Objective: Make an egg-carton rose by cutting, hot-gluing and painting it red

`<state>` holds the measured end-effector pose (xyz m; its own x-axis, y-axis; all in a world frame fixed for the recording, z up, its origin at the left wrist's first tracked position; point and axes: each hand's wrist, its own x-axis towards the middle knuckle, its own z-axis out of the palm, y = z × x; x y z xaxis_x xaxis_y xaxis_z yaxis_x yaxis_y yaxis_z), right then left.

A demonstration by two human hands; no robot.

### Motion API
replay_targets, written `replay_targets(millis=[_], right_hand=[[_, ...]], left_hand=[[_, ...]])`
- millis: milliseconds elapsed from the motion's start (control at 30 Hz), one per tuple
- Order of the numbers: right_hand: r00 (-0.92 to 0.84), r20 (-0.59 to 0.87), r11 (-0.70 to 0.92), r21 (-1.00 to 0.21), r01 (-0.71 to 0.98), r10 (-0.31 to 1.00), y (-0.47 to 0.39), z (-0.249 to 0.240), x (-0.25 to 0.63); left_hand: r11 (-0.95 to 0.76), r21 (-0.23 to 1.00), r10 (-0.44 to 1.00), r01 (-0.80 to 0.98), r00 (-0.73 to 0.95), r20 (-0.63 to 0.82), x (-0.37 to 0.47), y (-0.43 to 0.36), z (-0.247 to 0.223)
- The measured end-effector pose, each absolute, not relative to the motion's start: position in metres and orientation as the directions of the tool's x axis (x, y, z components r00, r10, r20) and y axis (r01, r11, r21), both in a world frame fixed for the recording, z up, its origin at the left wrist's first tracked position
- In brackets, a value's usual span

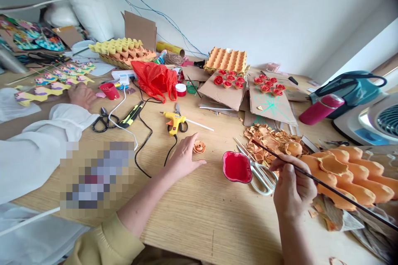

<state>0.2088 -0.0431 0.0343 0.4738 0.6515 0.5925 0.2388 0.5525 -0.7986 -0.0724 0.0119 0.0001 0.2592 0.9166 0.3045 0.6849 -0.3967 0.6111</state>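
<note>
My right hand is closed round a long dark paintbrush, whose tip points left over a pile of torn orange carton scraps. My left hand is open, thumb and fingers apart beside a small unpainted orange flower on the table; whether they touch it I cannot tell. Between my hands stands a small dish of red paint. White-handled scissors lie against its right side. Beyond my left hand rests a yellow glue gun with a white glue stick.
Red-painted flowers sit on cardboard pieces at the back. An orange egg carton lies at right, near a pink bottle. A red plastic bag and a utility knife lie left. A co-worker's hand reaches in there.
</note>
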Motion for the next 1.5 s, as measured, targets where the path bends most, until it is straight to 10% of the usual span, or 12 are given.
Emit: replay_targets(millis=[267, 467, 933, 1500], right_hand=[[0.268, 0.552, 0.488, -0.829, 0.273, 0.789, -0.05, 0.052, 0.209], [-0.109, 0.606, 0.528, -0.575, 0.625, 0.788, -0.043, 0.084, 0.217], [-0.192, 0.629, 0.558, -0.456, 0.693, 0.753, -0.055, 0.057, 0.207], [-0.285, 0.635, 0.6, -0.359, 0.715, 0.719, -0.053, 0.055, 0.202]], left_hand=[[-0.299, 0.676, 0.947, 0.673, 0.121, 0.298, -0.066, 0.02, -0.007], [-0.377, 0.782, 0.923, 0.497, 0.133, 0.361, -0.05, 0.013, 0.015], [-0.266, 0.94, 0.96, 0.216, 0.151, 0.236, -0.035, -0.003, 0.006], [-0.294, 0.886, 0.953, 0.357, 0.18, 0.244, -0.035, -0.005, 0.006]])
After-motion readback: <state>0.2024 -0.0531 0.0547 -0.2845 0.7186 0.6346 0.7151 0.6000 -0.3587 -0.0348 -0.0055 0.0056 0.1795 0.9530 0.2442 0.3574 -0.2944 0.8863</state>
